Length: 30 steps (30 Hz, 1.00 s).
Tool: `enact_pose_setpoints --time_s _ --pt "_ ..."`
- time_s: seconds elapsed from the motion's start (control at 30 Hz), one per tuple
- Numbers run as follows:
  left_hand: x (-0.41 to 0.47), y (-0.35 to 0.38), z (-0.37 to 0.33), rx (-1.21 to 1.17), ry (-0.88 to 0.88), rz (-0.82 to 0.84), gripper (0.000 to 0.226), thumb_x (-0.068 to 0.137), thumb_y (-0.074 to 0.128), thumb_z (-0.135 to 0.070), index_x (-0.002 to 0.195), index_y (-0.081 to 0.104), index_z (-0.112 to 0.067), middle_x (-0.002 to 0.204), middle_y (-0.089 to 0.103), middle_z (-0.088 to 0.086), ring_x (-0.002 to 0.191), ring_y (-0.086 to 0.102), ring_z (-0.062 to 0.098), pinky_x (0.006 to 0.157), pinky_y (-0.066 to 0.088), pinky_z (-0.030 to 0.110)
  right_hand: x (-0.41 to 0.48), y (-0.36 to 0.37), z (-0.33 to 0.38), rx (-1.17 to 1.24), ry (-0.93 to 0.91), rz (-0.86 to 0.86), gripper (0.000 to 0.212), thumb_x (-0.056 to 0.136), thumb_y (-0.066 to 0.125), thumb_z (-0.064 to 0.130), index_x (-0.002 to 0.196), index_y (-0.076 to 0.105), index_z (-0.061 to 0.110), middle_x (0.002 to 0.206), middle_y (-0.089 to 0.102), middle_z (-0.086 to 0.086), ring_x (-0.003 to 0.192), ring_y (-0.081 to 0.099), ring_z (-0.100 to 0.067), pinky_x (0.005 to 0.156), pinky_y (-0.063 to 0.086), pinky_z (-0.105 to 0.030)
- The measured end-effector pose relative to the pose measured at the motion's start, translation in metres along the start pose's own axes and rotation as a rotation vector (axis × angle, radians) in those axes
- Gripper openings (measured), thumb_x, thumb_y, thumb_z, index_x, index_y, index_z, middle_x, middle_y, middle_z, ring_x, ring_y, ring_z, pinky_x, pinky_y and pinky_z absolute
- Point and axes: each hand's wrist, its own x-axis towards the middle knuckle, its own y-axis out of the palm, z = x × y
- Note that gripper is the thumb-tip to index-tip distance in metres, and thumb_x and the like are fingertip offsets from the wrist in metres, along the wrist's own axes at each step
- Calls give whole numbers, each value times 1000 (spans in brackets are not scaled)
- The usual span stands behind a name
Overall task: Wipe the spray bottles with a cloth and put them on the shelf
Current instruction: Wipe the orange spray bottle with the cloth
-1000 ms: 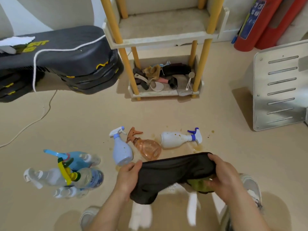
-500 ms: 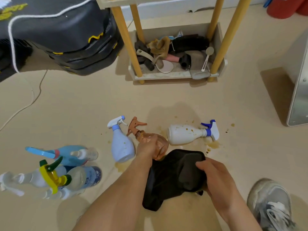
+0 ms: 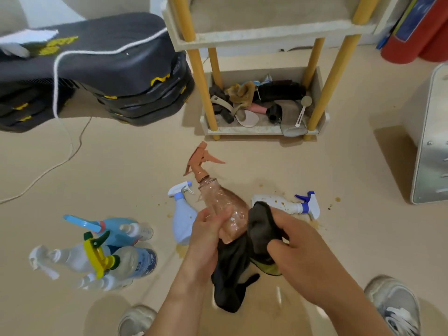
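Note:
My left hand (image 3: 208,235) grips the body of a clear orange spray bottle (image 3: 223,204), lifted off the floor with its orange trigger head pointing up and away. My right hand (image 3: 294,241) holds a black cloth (image 3: 244,253) bunched against the bottle's right side; the cloth's tail hangs down below. On the floor behind stand a pale blue spray bottle (image 3: 182,219) and a white bottle with a blue trigger (image 3: 291,205), lying on its side and speckled with brown drops. The shelf (image 3: 266,35) with yellow posts stands at the back.
Several more spray bottles (image 3: 104,253) cluster on the floor at left. Brown spill spots (image 3: 315,224) mark the floor near the white bottle. The shelf's bottom tier (image 3: 257,130) holds brushes and rags. Black stacked pads (image 3: 101,76) sit left, a metal panel (image 3: 431,141) right, red extinguishers (image 3: 417,32) behind.
My left hand let go of the cloth, took the orange bottle and lifted it off the floor. My right hand bunched the cloth and brought it against the bottle.

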Motion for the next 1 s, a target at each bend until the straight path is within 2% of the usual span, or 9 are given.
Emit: enact_pose_setpoints --time_s 0.13,0.23,0.3,0.37,0.47,0.67,0.77,0.87,1.0 --pt "-51 11 -32 -19 202 83 66 68 83 -20 125 56 -2 96 73 9 78 72 18 61 54 25 -10 1 27 1 -174 -5 21 98 52 17 92 67 29 91 67 15 97 62 -12 81 49 -20" --pt "-85 14 -44 17 314 125 75 57 85 -34 122 60 -7 101 71 12 86 70 18 71 55 29 -20 6 45 -100 -286 -20 29 94 35 64 116 51 69 140 38 44 147 13 8 118 16 -17" --pt "-110 19 -43 68 355 149 75 51 84 -42 116 62 -12 103 71 15 89 69 18 75 56 29 -24 8 57 -56 -335 -94 39 99 29 62 124 56 50 137 51 28 140 36 -2 116 31 -32" --pt "-130 24 -39 70 376 137 72 48 83 -41 112 63 -14 101 73 8 87 71 15 70 55 23 -24 7 64 -46 -347 -134 46 98 31 58 114 61 27 108 66 8 105 62 -11 93 50 -44" --pt "-147 28 -42 69 411 75 73 47 84 -40 113 63 -14 100 75 4 85 73 16 64 54 23 -37 11 65 -36 -348 -180 47 95 33 63 111 58 27 96 65 4 93 63 -16 83 52 -48" --pt "-160 28 -60 106 440 -36 56 68 90 -20 116 63 -9 88 73 1 70 71 12 59 58 30 -77 34 70 16 -489 -267 31 104 37 35 130 55 39 130 55 10 123 53 -11 99 46 -29" --pt "-165 21 -61 125 412 -103 65 60 90 -31 117 64 -15 100 75 4 82 75 18 76 62 43 -92 29 80 302 -357 -218 45 102 40 6 109 73 37 113 71 16 106 64 4 86 47 -10" --pt "-175 18 -62 130 455 -113 48 73 85 -23 115 64 -18 102 73 1 77 73 11 62 60 28 -96 15 91 438 -214 -236 43 98 46 5 74 80 15 90 78 4 74 68 1 61 49 -8" --pt "-193 20 -62 202 549 -111 53 67 89 -33 111 60 -30 103 70 -8 85 71 6 76 61 34 -89 9 100 508 -202 -190 29 97 57 12 94 78 33 114 69 23 97 65 12 73 52 -8"
